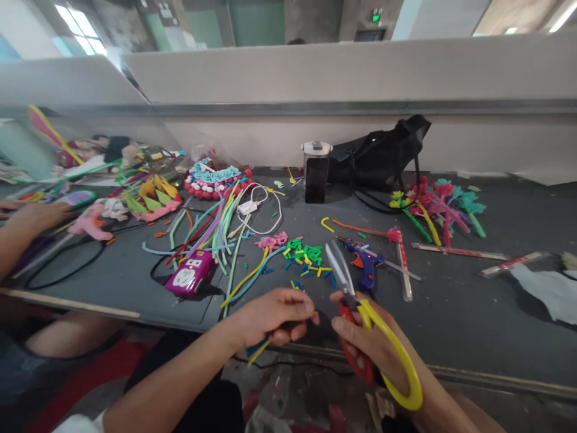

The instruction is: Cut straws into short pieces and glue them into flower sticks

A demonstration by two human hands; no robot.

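Observation:
My left hand (286, 316) is closed near the table's front edge. Yellow and blue pipe cleaners (258, 353) stick out below its palm, and a small yellow tip shows by the fingertips. In my right hand (376, 340) is a pair of scissors (345, 273) with one red and one yellow handle loop. Their blades stand slightly apart and point up and away, to the right of my left hand. Beyond both hands lie short cut pieces in piles: green ones (306, 249), pink ones (271, 241), and mixed blue and yellow ones (311, 270).
A blue glue gun (369, 267) lies beyond the scissors. Long pipe cleaners (220, 222) and a purple box (189, 273) are at left. A phone (316, 180) leans on a clear cup, beside a black bag (378, 156). Another person's arm (31, 225) reaches in at far left.

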